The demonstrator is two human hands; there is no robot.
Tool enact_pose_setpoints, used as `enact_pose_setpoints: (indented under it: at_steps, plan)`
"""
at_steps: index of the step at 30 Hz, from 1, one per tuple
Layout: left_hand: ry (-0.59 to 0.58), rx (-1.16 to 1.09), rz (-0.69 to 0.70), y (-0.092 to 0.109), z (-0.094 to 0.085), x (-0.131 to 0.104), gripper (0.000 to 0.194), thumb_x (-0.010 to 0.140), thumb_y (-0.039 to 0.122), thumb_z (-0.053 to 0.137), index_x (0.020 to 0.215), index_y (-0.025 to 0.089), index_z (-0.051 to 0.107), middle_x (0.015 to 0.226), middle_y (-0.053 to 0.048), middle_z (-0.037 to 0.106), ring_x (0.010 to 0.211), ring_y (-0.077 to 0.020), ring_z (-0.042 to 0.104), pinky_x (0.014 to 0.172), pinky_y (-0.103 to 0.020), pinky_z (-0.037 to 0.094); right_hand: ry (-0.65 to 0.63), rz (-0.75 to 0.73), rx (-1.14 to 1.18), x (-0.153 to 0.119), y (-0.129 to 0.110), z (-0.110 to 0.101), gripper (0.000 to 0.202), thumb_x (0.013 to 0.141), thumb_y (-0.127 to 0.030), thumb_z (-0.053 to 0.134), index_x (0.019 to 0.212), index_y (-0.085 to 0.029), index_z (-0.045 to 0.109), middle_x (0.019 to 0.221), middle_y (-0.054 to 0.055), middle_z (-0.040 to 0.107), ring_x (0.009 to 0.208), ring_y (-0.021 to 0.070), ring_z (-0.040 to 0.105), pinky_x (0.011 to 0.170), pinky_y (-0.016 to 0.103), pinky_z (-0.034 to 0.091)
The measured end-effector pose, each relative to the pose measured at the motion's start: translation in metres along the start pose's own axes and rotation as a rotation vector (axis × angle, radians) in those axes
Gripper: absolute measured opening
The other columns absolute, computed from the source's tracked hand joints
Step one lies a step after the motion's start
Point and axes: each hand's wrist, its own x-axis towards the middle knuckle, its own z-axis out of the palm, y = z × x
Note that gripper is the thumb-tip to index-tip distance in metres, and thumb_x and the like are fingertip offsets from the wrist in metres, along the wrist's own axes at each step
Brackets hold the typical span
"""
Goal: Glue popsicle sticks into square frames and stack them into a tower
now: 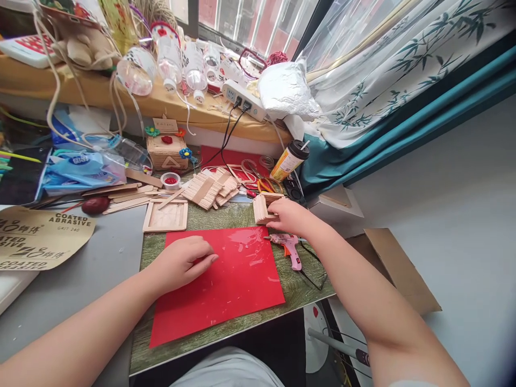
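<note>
My left hand (187,262) rests over the red sheet (237,290), its fingers curled in loosely and no object visible in them. Farther right, my right hand (292,216) has its fingers on a small box of stacked craft sticks (261,209) just past the sheet's far right corner. Part of that box is hidden behind the hand. A pink hot glue gun (289,246) lies just below my right hand, its nozzle pointing at the sheet. Clear glue smears mark the red sheet's upper right part.
Beyond the sheet are a square wooden frame (165,216), bundled craft sticks (205,188) and a cup of red bits (171,180). A decorated stick box (167,150), a drink cup (289,160) and orange-handled scissors (266,185) stand or lie farther back. Sandpaper (44,239) lies left.
</note>
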Motion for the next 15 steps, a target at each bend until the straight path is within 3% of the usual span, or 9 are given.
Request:
enact_pose_setpoints:
  at_steps: [6,15]
  plan:
    - [-0.007,-0.017,-0.009,0.000,-0.002,0.001,0.024,0.106,0.031,0.051,0.090,0.021,0.064,0.079,-0.003,0.066,0.077,-0.0179,0.057,0.071,-0.029,0.043,-0.199,0.141,-0.079,0.030,-0.007,0.009,0.030,0.075,-0.034,0.085,0.097,-0.013,0.085,0.097,0.018,0.082,0.088,0.0319,0.076,0.080,0.035,0.053]
    - [-0.021,-0.031,-0.021,-0.002,-0.003,0.002,0.027,0.107,0.033,0.049,0.090,0.020,0.065,0.078,-0.003,0.065,0.077,-0.0183,0.056,0.070,-0.031,0.042,-0.197,0.160,-0.105,0.035,-0.004,0.023,0.030,0.081,-0.035,0.081,0.101,-0.014,0.086,0.102,0.020,0.082,0.092,0.0357,0.077,0.078,0.037,0.055]
